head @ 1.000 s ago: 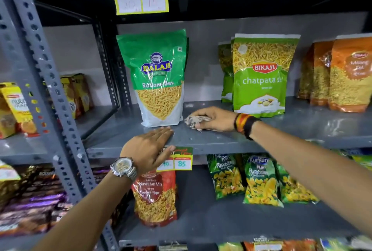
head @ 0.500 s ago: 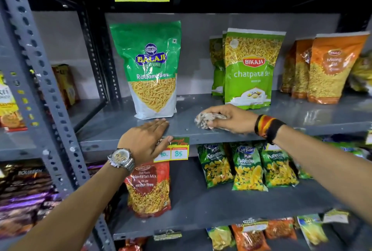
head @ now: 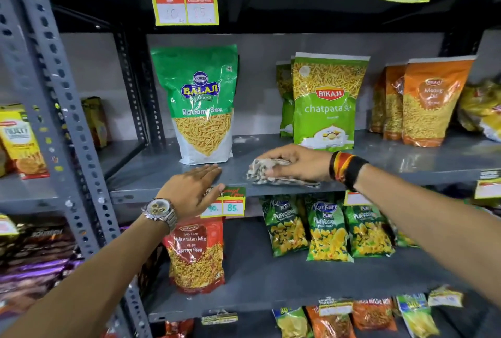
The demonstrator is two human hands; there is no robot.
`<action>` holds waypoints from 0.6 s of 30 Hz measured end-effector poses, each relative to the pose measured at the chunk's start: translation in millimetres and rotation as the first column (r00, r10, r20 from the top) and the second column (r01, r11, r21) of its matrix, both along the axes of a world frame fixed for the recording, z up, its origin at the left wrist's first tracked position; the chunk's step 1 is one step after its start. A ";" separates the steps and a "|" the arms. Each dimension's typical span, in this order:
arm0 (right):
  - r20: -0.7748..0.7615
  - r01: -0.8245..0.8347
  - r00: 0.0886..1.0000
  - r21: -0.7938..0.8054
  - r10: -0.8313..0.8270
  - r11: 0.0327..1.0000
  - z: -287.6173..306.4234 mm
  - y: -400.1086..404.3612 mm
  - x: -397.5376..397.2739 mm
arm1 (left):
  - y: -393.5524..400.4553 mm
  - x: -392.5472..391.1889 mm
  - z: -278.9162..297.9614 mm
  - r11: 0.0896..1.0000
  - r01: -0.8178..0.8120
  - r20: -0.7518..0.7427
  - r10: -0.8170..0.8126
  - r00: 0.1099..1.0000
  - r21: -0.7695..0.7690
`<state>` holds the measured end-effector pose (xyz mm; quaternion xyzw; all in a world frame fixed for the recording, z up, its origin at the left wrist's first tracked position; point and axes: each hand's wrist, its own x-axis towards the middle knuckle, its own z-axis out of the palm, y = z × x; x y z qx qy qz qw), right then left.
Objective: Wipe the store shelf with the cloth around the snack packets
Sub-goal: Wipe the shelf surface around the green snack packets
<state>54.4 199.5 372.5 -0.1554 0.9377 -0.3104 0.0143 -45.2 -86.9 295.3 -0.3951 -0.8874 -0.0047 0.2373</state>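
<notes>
Right hand (head: 296, 163) presses a crumpled patterned cloth (head: 267, 172) flat on the grey shelf (head: 406, 160), fingers closed over it, near the front edge. Cloth sits at 5 o'clock from the green Balaji packet (head: 202, 104) and 7 o'clock from the Bikaji packet (head: 326, 101), touching neither. Left hand (head: 193, 188) lies open, palm down on the shelf lip, at 6 o'clock from the Balaji packet, covering part of a price tag (head: 229, 203).

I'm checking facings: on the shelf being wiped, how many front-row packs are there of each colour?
Green: 2 (Balaji, Bikaji chatpata)
Orange: 1 (Moong Dal)
Yellow packs: too blurred at the right edge to count
Total: 3 counted
</notes>
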 end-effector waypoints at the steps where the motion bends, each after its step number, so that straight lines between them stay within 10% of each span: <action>1: -0.025 0.025 0.999 -0.009 -0.025 1.000 5.6 16.6 2.2 | 2.8 2.6 2.8 1.000 -0.006 0.005 0.006 1.000 -0.009; 8: -0.237 0.262 0.932 -0.089 -0.276 0.961 24.7 113.6 -9.8 | 82.1 22.1 15.4 0.998 0.044 0.029 -0.043 0.999 -0.051; 18: -0.217 0.172 0.964 0.062 -0.155 0.983 -23.2 141.7 -61.6 | 148.9 16.0 10.7 0.994 -0.052 0.096 0.062 0.993 -0.099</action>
